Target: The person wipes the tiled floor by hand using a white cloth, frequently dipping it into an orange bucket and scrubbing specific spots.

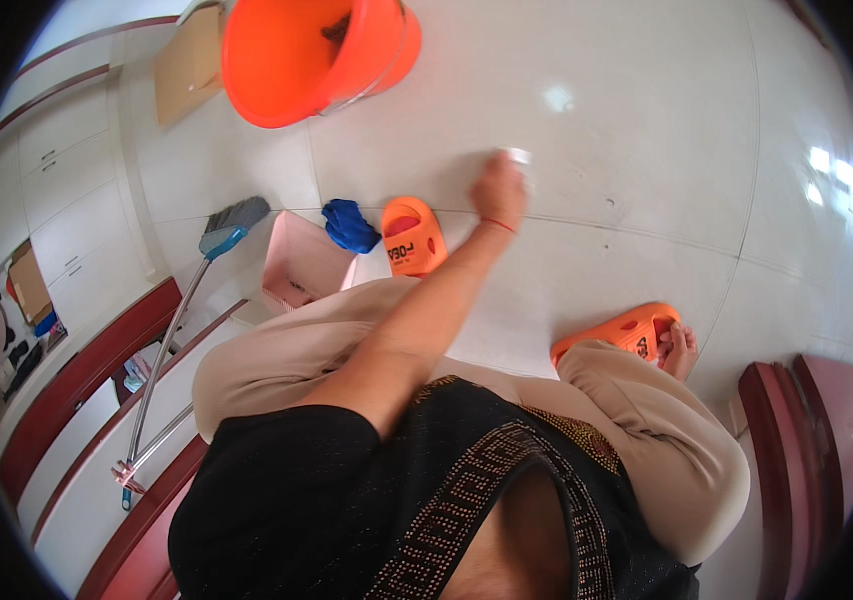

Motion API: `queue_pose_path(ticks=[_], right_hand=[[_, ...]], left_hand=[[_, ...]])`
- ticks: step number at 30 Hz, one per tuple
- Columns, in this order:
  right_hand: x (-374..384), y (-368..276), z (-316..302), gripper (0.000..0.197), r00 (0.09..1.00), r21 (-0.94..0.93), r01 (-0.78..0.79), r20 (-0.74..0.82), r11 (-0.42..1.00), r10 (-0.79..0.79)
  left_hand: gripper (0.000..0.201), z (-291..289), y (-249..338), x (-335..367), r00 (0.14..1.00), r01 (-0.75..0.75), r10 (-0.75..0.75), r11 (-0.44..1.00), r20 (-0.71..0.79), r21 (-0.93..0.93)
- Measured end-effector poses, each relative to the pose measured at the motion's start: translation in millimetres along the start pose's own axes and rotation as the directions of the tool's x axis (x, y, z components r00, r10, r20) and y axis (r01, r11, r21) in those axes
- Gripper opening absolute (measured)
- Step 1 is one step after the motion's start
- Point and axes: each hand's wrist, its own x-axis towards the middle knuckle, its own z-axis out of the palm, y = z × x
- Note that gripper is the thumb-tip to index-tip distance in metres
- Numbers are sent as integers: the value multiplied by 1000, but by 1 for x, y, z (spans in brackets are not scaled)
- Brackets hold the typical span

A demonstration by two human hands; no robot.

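Observation:
My left hand [501, 190], with a thin red cord round the wrist, reaches out low over the tiled floor. Its fingers are closed on a small white object [518, 157], which is blurred and could be a folded cloth or tissue. On the floor between that hand and my left leg is an orange slipper [429, 252]. A second orange slipper [587, 337] lies partly behind my right leg. Bare digits show at its outer end; I cannot tell whether they are toes or fingers of my right hand. Nothing else of the right arm shows.
An orange bucket [277, 60] with something dark inside stands ahead, beside a cardboard box [187, 65]. To the left are a blue cloth [351, 226], a pink dustpan [297, 245] and a broom [234, 225]. Dark red wooden furniture [797, 440] stands at right.

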Motion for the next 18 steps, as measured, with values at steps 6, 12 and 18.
queue_pose_path(ticks=[6,12,18], right_hand=[[8,15,-12,15,999,-36,-13,44,999,14],[12,8,-8,16,1000,-58,27,3,998,-27],[11,10,-4,16,1000,-90,19,-13,996,-20]], left_hand=[[9,-10,9,11,977,-75,-20,899,-211,-431],[15,-74,-178,98,675,537,-579,811,-457,-233],[19,-125,-253,179,775,417,-470,883,-423,-218]])
